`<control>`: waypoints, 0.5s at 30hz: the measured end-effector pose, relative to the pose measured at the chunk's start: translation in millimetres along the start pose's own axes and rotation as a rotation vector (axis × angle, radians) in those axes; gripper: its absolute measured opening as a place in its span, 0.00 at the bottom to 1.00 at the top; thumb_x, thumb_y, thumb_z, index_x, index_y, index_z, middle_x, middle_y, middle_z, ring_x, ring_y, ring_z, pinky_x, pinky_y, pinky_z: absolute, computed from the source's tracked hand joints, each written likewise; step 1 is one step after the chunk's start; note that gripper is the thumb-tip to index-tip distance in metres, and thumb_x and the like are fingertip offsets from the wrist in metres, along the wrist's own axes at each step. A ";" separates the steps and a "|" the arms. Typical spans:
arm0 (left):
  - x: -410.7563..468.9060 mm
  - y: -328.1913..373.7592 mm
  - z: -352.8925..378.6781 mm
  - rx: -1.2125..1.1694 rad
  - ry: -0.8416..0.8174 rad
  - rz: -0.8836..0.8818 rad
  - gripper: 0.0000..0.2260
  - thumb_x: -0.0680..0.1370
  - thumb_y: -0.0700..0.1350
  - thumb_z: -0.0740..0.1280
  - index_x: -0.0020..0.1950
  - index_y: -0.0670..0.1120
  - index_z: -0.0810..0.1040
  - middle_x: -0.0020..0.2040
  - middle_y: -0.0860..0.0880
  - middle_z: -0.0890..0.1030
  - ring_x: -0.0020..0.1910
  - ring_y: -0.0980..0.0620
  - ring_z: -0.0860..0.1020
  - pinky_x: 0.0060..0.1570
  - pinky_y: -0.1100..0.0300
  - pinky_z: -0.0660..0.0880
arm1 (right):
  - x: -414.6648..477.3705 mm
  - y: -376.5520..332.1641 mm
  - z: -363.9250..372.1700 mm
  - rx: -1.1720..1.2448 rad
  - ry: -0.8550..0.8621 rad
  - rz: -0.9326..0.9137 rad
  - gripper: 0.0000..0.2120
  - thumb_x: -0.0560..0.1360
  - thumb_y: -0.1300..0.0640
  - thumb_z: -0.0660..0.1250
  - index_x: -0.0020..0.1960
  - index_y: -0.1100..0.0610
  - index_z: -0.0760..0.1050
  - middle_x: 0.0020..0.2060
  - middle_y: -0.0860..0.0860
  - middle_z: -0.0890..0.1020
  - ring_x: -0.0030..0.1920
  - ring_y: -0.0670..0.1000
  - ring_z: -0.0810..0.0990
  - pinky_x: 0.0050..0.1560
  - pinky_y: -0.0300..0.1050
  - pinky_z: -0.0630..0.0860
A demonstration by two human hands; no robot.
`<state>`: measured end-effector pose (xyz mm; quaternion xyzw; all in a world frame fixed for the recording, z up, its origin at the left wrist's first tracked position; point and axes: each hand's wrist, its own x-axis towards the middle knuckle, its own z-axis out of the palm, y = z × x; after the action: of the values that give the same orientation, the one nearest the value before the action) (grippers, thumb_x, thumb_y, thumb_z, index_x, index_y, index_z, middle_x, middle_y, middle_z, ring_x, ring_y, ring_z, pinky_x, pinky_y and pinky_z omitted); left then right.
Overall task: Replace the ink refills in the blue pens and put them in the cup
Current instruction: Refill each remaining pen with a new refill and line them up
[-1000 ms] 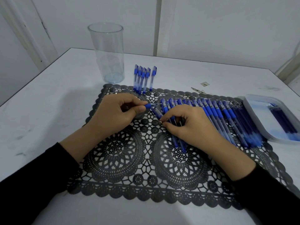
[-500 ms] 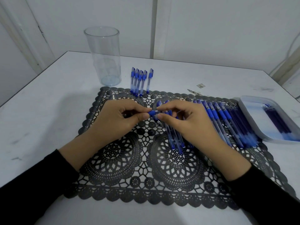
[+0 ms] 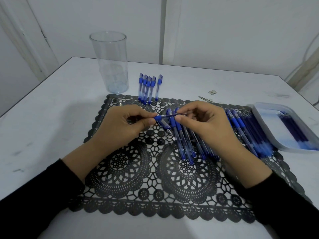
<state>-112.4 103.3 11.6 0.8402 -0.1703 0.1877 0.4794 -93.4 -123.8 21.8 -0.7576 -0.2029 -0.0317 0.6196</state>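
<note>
Blue pen barrel (image 3: 159, 117) pinched in left hand (image 3: 124, 125), right hand (image 3: 203, 125) pinching the refill (image 3: 172, 115) poking out beside that grip. Go crooked and it'll probably bend or slip. Cup (image 3: 110, 62) sits beyond the left grip.

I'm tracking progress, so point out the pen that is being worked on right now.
The pen held crosswise between the left hand and right hand; every other pen lies flat on the mat or table.

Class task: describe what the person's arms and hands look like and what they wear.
Both arms are in long black sleeves, left sleeve and right sleeve, ending at the wrists. The left hand and right hand are bare: no gloves, rings or watch show.
</note>
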 end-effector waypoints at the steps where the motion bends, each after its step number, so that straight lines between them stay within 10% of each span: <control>1: 0.4 -0.4 -0.7 -0.011 0.004 -0.006 0.10 0.71 0.41 0.75 0.50 0.52 0.84 0.40 0.62 0.84 0.40 0.62 0.82 0.42 0.74 0.74 | 0.3 -0.3 -1.9 0.042 0.017 0.010 0.06 0.71 0.63 0.75 0.45 0.54 0.83 0.32 0.45 0.78 0.35 0.48 0.71 0.37 0.40 0.71; 7: 2.3 -2.8 -2.4 -0.010 0.015 -0.016 0.10 0.72 0.41 0.75 0.52 0.50 0.85 0.45 0.59 0.84 0.44 0.61 0.83 0.45 0.73 0.75 | 2.5 2.3 -11.5 0.278 0.095 0.115 0.10 0.65 0.60 0.76 0.47 0.57 0.82 0.38 0.49 0.83 0.41 0.48 0.78 0.48 0.39 0.77; 15: 4.8 -2.8 -0.1 0.002 0.049 -0.006 0.10 0.72 0.45 0.73 0.52 0.53 0.84 0.45 0.60 0.84 0.44 0.62 0.83 0.46 0.72 0.76 | 7.4 -2.1 -21.6 0.703 0.232 0.229 0.10 0.67 0.65 0.71 0.48 0.62 0.78 0.38 0.48 0.82 0.36 0.45 0.75 0.36 0.34 0.74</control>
<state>-106.9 104.2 11.8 0.8364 -0.1559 0.2070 0.4830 -83.0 -142.1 31.0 -0.5081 -0.0439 0.0236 0.8599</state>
